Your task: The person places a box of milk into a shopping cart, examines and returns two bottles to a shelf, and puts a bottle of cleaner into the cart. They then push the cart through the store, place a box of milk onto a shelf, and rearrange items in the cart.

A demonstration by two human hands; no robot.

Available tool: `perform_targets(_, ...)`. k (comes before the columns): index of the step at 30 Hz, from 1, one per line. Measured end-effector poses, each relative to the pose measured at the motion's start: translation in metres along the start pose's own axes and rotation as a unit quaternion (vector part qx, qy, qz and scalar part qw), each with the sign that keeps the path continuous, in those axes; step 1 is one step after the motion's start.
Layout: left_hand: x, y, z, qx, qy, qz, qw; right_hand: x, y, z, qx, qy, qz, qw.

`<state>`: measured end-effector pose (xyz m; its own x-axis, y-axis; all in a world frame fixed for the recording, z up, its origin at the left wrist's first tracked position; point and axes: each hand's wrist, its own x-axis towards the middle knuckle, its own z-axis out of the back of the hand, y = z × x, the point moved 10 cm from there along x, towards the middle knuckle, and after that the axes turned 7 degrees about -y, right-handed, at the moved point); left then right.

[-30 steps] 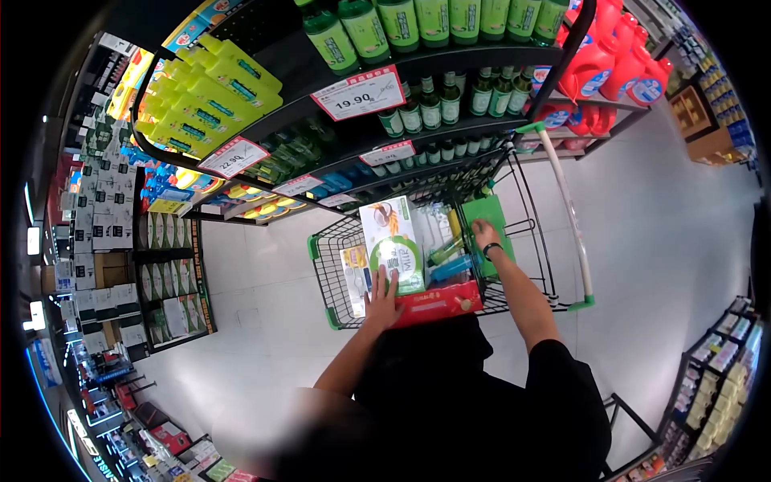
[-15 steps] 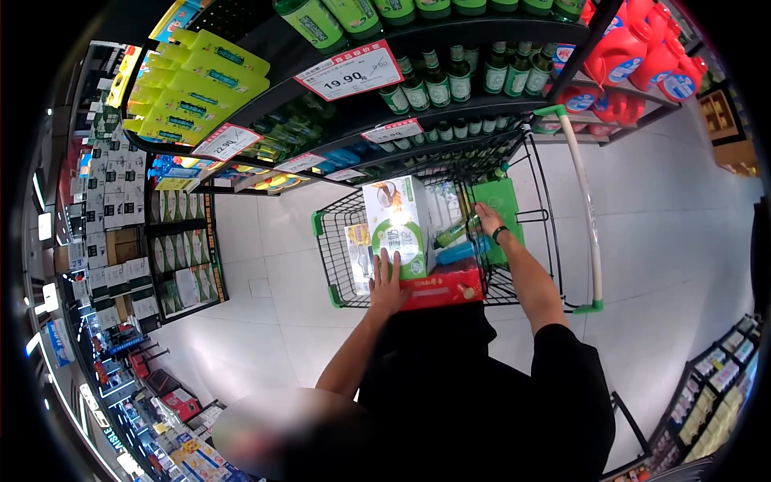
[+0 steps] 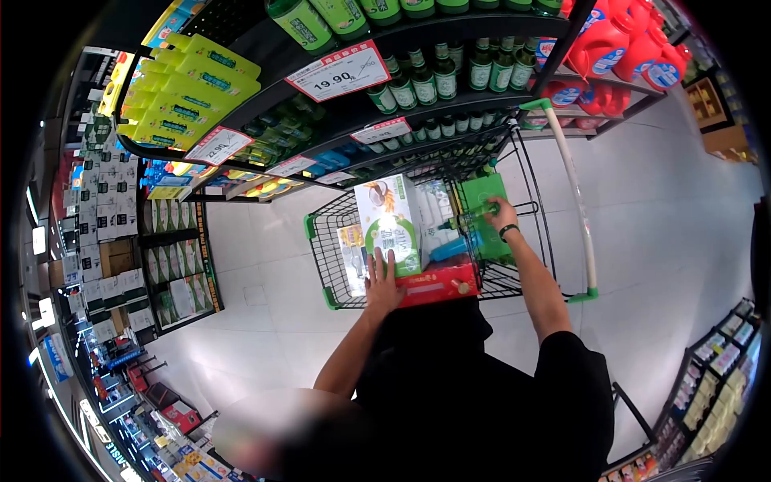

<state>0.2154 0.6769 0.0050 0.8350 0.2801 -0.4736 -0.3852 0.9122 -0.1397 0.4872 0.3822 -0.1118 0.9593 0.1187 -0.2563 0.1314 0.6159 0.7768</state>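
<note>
A shopping cart (image 3: 325, 277) stands in front of me. My left hand (image 3: 383, 283) rests with spread fingers on the near end of a white and green box (image 3: 389, 229). My right hand (image 3: 503, 215) is closed on the neck of a green bottle (image 3: 467, 218), which lies tilted over the cart. Beside the bottle are a blue item (image 3: 455, 248) and a green panel or box (image 3: 491, 187). A red box (image 3: 438, 283) lies along the cart's near side, and a smaller white and yellow box (image 3: 352, 255) is left of the large box.
A shelf with price tags (image 3: 337, 71) and green bottles (image 3: 422, 79) runs along the cart's far side. Red jugs (image 3: 601, 50) stand at the upper right. The cart's handle (image 3: 572, 193) is on the right. Stacked boxes (image 3: 112, 189) line the left.
My right hand, open beside the bottle before, has closed on its neck, and the bottle's neck end is raised. My left hand stays on the box. The view has shifted slightly.
</note>
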Motion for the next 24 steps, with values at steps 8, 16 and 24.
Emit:
perform_targets(8, 0.0, 0.002, 0.0, 0.003, -0.012, -0.022, 1.0, -0.036, 0.0, 0.042, -0.109, -0.151, 0.029, 0.982)
perform_targets(16, 0.0, 0.008, -0.002, -0.012, -0.023, -0.034, 0.999, -0.088, 0.007, 0.043, -0.391, -0.017, -0.044, 0.919)
perform_targets(24, 0.001, 0.013, -0.008, -0.064, -0.053, -0.064, 0.995, -0.133, -0.01, 0.078, -0.165, 0.051, -0.161, 0.972)
